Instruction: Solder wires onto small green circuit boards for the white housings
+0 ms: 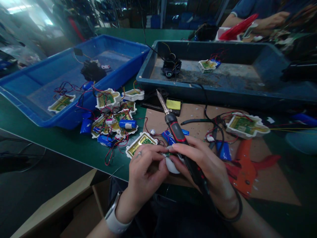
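My left hand [148, 168] has its fingers closed on a small white rounded part [172, 165] at the table's front edge. From the other side, the fingertips of my right hand [205, 165] pinch near the same part. A soldering iron [176, 129] lies across my right hand, tucked between thumb and fingers, its metal tip pointing up and away. Just beyond my left fingers sits a white-framed circuit board [141, 143]. Blue battery packs [168, 137] lie behind my fingertips. What exactly the fingertips pinch is partly hidden.
Left lies a pile of circuit boards [116, 119] with wires and blue batteries. Behind stand a blue tray [123, 71] and a darker tray [223, 91]. A yellow sponge [173, 104], an orange tool [245, 168] and another board [247, 125] rest nearby. A co-worker's hands [274, 23] show far right.
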A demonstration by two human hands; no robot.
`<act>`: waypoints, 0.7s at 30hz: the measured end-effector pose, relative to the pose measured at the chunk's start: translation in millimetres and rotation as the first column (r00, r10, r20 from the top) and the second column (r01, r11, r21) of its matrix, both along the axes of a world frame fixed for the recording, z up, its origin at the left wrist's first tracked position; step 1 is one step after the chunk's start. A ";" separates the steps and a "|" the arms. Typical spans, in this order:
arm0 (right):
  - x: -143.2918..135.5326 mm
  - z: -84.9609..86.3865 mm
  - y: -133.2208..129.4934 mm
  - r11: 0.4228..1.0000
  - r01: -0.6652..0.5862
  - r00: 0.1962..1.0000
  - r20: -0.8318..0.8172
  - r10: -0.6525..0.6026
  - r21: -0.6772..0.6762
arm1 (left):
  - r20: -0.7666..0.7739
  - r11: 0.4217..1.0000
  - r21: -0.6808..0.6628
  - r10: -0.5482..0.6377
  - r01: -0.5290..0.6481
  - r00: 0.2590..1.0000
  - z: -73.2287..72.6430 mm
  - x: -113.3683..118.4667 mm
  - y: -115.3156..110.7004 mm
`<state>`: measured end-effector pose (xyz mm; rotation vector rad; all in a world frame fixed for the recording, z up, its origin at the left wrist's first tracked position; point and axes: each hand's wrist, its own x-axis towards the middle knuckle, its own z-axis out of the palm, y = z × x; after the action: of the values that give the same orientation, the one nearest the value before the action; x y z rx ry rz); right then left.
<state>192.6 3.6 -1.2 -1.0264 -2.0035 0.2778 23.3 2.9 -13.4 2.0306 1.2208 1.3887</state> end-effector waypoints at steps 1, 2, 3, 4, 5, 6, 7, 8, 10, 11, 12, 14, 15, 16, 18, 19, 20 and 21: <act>0.1 -0.4 0.4 1.000 -0.006 1.000 0.002 0.006 -0.004 | 0.025 1.000 -0.006 -0.018 0.018 1.000 -0.7 0.0 0.7; 0.1 -0.7 0.8 1.000 -0.009 1.000 0.002 0.009 -0.008 | 0.042 0.999 -0.014 -0.031 0.031 0.999 -1.0 0.0 1.3; 0.0 -1.0 1.1 1.000 -0.011 1.000 0.001 0.011 -0.009 | 0.047 0.999 -0.020 -0.034 0.035 0.998 -0.9 -0.1 1.8; -0.1 -1.2 1.4 1.000 -0.014 1.000 0.001 0.014 -0.009 | 0.042 0.999 -0.026 -0.031 0.032 0.999 -0.4 -0.1 2.1; -0.1 -1.3 1.6 1.000 -0.017 1.000 0.001 0.017 -0.008 | 0.035 0.999 -0.030 -0.023 0.024 0.999 0.4 -0.1 2.4; 0.0 -1.3 1.7 1.000 -0.018 1.000 -0.002 0.018 -0.008 | 0.029 0.999 -0.033 -0.015 0.016 0.999 1.4 -0.1 2.5; 0.5 -1.1 1.6 1.000 -0.017 1.000 -0.009 0.017 -0.010 | 0.025 0.999 -0.033 -0.006 0.007 1.000 2.3 -0.1 2.5; 1.4 -0.8 1.4 1.000 -0.021 1.000 -0.020 0.021 -0.010 | 0.022 1.000 -0.029 0.002 -0.001 1.000 3.1 0.0 2.5; 4.5 0.1 0.9 1.000 -0.020 0.998 -0.062 0.020 -0.004 | 0.020 0.999 -0.032 0.013 -0.012 1.000 4.1 0.3 2.5; 6.4 0.9 0.8 1.000 -0.017 0.996 -0.091 0.016 -0.010 | 0.019 0.999 -0.031 0.015 -0.014 1.000 4.4 0.5 2.6; 8.2 1.9 0.8 1.000 -0.014 0.991 -0.133 0.011 -0.022 | 0.014 0.999 -0.032 0.015 -0.014 1.000 4.5 0.7 2.6; 11.1 5.2 1.6 0.999 0.027 0.964 -0.263 -0.037 -0.039 | 0.006 0.999 -0.031 0.018 -0.017 1.000 4.6 1.2 2.6; 12.3 7.4 2.5 0.997 0.066 0.933 -0.352 -0.077 -0.044 | 0.004 0.999 -0.029 0.018 -0.018 1.000 4.7 1.4 2.6; 13.8 9.8 3.7 0.993 0.107 0.885 -0.452 -0.114 -0.042 | 0.005 1.000 -0.024 0.020 -0.020 1.000 4.8 1.6 2.5; 20.1 14.0 7.0 0.972 0.225 0.740 -0.638 -0.213 -0.063 | 0.011 0.999 -0.027 0.022 -0.022 1.000 5.2 1.8 2.2; 26.3 15.1 9.0 0.954 0.284 0.664 -0.699 -0.264 -0.091 | 0.013 0.999 -0.032 0.023 -0.023 1.000 5.4 1.9 2.0; 34.7 15.2 11.1 0.935 0.340 0.607 -0.736 -0.300 -0.100 | 0.014 0.999 -0.038 0.026 -0.026 1.000 5.5 1.9 1.8; 45.2 14.3 13.1 0.924 0.362 0.596 -0.730 -0.334 -0.126 | 0.013 0.998 -0.046 0.032 -0.031 0.999 5.5 2.0 1.6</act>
<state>237.8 16.7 13.1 -1.0343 -1.0254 0.3716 25.3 4.6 -7.9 1.9764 1.2722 1.3740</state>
